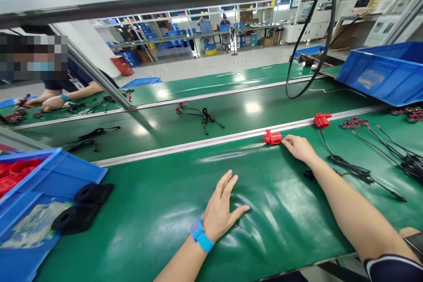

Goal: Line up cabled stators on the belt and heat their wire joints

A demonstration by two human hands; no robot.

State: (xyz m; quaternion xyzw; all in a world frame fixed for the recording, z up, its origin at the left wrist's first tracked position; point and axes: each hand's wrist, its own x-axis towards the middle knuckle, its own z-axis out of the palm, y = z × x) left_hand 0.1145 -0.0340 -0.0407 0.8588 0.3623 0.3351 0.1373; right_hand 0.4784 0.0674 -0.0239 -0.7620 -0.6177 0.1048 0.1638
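My left hand (220, 211), with a blue wrist strap (201, 235), is held over the green mat (148, 211), its fingers apart and nothing in them. My right hand (297, 146) reaches to the far side of the mat, its fingertips closed at the right end of a red plastic part (272, 137) near the metal rail. Another red part (321, 120) with a black cable (350, 167) stands farther right by the rail. A small dark item (309, 175) lies partly hidden by my right forearm.
A blue bin (49, 163) with red parts stands left beside black pieces (79, 216). Another blue bin (380, 70) is at right, above cable bundles (413, 163). Beyond the rail lies a cable (206, 116). A black cable loop (287, 75) hangs ahead. A person's hands (51, 100) are at far left.
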